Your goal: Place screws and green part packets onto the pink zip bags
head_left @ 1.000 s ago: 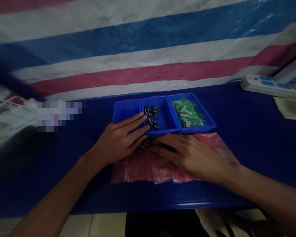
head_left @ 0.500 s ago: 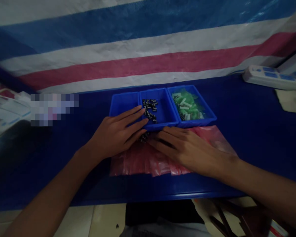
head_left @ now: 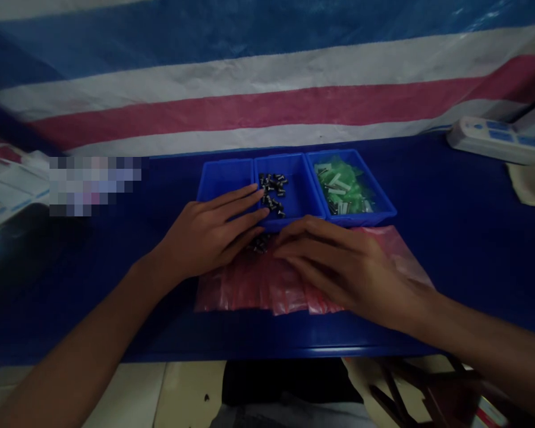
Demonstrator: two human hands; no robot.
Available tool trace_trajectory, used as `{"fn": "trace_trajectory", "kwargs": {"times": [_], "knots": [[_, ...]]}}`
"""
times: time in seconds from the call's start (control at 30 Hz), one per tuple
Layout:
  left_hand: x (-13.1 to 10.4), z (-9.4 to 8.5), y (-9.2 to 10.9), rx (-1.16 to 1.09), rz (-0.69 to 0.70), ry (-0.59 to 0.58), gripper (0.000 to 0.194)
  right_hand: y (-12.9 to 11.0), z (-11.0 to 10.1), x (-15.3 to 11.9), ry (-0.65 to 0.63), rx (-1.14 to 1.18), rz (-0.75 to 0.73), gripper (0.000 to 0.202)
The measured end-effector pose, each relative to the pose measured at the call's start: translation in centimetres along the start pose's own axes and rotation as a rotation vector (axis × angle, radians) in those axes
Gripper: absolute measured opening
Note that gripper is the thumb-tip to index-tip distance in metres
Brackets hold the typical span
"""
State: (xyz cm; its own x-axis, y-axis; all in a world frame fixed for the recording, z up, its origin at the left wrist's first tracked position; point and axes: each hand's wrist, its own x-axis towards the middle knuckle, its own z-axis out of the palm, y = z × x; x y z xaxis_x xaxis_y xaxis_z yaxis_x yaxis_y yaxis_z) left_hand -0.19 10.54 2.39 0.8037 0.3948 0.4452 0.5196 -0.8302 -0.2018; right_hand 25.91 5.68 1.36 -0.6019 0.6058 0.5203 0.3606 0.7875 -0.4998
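Note:
My left hand (head_left: 214,232) lies with fingers spread over the front left of the blue bins, its fingertips by the dark screws (head_left: 274,193) in the middle bin (head_left: 301,190). Below that bin, a small pile of dark screws (head_left: 261,242) rests on pink plastic bags (head_left: 249,288). My right hand (head_left: 339,255) is just right of this pile, above the bags, its fingers curled and drawn together; anything between the fingertips is too small to make out. The right bin (head_left: 381,208) holds green bags (head_left: 350,178) and pale pieces. Nothing shows inside the left bin (head_left: 227,178).
A white power strip (head_left: 494,139) sits at the back right beside a beige cloth (head_left: 532,184). Pale items and a dark rounded object (head_left: 18,249) are at the left. A striped sheet (head_left: 267,107) hangs behind the blue table (head_left: 463,238).
My right hand has lifted slightly, and its fingers have gone from lying flatter to bunched together. My left hand has stayed nearly in place. The view has shifted a little.

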Motion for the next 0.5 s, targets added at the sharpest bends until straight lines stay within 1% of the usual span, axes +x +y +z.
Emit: {"fn": "trace_trajectory", "kwargs": {"times": [0.07, 0.13, 0.17, 0.2, 0.23, 0.27, 0.3, 0.33, 0.37, 0.4, 0.47, 0.5], "knots": [[0.0, 0.0, 0.0, -0.018, -0.006, 0.001, 0.026, -0.6, -0.1, 0.1, 0.069, 0.158, 0.140, 0.016], [0.0, 0.1, -0.1, -0.032, -0.005, 0.002, 0.027, -1.0, -0.2, 0.3, 0.075, 0.332, 0.326, 0.012], [-0.1, 0.1, -0.1, -0.029, -0.003, 0.000, 0.027, -1.0, -0.3, 0.4, 0.038, 0.454, 0.422, 0.012], [-0.1, 0.1, 0.0, -0.022, -0.001, 0.000, 0.027, -0.9, -0.4, 0.5, -0.034, 0.592, 0.510, 0.014], [0.0, 0.2, 0.0, -0.013, 0.000, 0.004, 0.026, -0.7, -0.5, 0.6, -0.130, 0.729, 0.582, 0.022], [0.0, 0.2, 0.0, -0.004, -0.001, 0.008, 0.026, -0.5, -0.6, 0.6, -0.221, 0.843, 0.635, 0.030], [0.0, 0.2, 0.0, 0.002, -0.004, 0.010, 0.025, -0.2, -0.7, 0.7, -0.279, 0.916, 0.672, 0.038], [0.0, 0.2, 0.0, 0.006, -0.006, 0.010, 0.025, 0.1, -0.9, 0.8, -0.282, 0.946, 0.694, 0.042], [0.0, 0.2, 0.0, 0.010, -0.005, 0.007, 0.025, 0.3, -1.1, 0.8, -0.223, 0.946, 0.707, 0.042], [0.0, 0.1, 0.0, 0.014, -0.002, 0.002, 0.025, 0.4, -1.4, 0.9, -0.114, 0.931, 0.711, 0.039], [0.1, 0.1, 0.0, 0.030, 0.010, -0.011, 0.025, 0.3, -2.0, 1.0, 0.154, 0.881, 0.689, 0.032], [0.1, 0.1, 0.0, 0.034, 0.013, -0.014, 0.025, 0.2, -2.3, 1.1, 0.264, 0.823, 0.658, 0.027]]}}
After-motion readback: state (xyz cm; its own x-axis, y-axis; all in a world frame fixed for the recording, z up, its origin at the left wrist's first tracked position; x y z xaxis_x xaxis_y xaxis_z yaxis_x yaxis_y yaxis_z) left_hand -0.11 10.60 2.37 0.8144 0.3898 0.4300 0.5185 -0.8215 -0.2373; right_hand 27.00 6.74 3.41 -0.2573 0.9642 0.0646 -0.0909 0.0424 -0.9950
